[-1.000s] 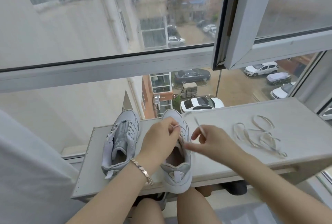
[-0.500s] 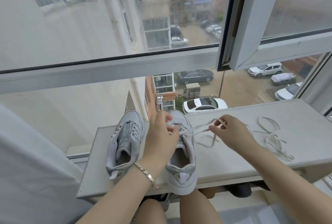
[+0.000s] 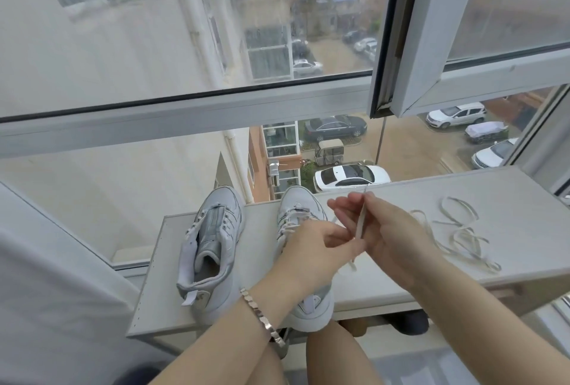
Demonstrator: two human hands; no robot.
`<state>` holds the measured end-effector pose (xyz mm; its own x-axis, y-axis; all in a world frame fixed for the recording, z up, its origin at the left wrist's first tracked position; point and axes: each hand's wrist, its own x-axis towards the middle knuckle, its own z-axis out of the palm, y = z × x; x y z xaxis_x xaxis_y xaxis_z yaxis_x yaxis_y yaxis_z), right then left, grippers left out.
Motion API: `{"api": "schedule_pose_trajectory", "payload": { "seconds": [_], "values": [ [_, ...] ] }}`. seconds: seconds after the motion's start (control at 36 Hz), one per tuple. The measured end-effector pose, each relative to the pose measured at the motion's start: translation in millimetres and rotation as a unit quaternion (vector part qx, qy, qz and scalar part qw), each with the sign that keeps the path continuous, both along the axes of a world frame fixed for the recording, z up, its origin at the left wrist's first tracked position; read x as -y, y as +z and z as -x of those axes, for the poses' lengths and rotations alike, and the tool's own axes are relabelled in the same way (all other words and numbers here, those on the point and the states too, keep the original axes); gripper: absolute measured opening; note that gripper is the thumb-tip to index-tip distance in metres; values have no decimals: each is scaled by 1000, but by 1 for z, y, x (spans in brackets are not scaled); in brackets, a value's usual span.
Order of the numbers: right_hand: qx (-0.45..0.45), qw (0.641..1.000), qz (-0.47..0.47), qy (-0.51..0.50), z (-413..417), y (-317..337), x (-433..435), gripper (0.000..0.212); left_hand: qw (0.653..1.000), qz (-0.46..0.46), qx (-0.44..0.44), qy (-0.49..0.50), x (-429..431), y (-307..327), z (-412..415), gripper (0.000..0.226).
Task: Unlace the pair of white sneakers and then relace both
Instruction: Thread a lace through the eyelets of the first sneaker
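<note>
Right hand [image 3: 390, 232] pinches a lace [image 3: 360, 224] between thumb and fingers, the strand standing upright above the grip and trailing below it. Left hand [image 3: 311, 250] sits just left of it, over the right sneaker [image 3: 300, 202], fingers curled toward the same lace; blur prevents telling whether they grip it. Left sneaker [image 3: 216, 239] stands left of the left hand and a loose lace [image 3: 459, 232] lies right of the right hand, all on the shelf [image 3: 509, 199].

Pale board [image 3: 512, 193] along a rain-streaked window [image 3: 154, 45], open sash [image 3: 431, 45] at right, white car [image 3: 351, 176] outside below.
</note>
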<state>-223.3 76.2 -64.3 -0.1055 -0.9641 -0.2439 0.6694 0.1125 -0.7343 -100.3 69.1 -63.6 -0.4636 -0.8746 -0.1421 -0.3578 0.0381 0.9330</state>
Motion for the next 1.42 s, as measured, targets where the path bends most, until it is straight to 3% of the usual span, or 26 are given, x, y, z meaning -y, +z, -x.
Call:
{"api": "schedule_pose_trajectory", "payload": {
  "seconds": [0.14,0.28,0.42,0.53,0.61,0.67,0.78,0.89,0.94,1.03,1.42],
  "values": [
    [-61,998,24,-20,-4,-7,-1,33,998,-28,-41,30,2,-7,-5,18],
    [-291,954,-23,65,-3,-11,-7,15,993,77,-42,78,6,-8,-13,24],
    [-293,955,-4,50,-3,-12,-13,17,985,144,11,93,7,-8,-18,25],
    [-300,954,10,-6,-3,-15,-11,20,938,244,168,181,3,-18,-24,11],
    [-272,962,-5,-25,-4,-22,-8,20,887,297,318,155,-1,-32,-22,44],
    [-268,963,-12,-28,-6,-28,-7,15,872,311,337,172,-3,-40,-18,48],
    [-335,942,-1,-32,-10,-36,-8,17,876,310,282,238,-2,-48,-12,32],
    [-331,943,3,-35,-12,-41,-7,22,911,250,201,258,0,-51,-14,13],
    [-347,937,1,-31,-13,-44,-7,20,941,184,140,247,1,-50,-17,19],
    [-347,937,2,-33,-17,-49,-7,20,956,145,109,231,2,-48,-22,27],
    [-341,937,7,-79,-23,-61,-8,26,961,158,83,210,3,-47,-28,35]
  ]
}}
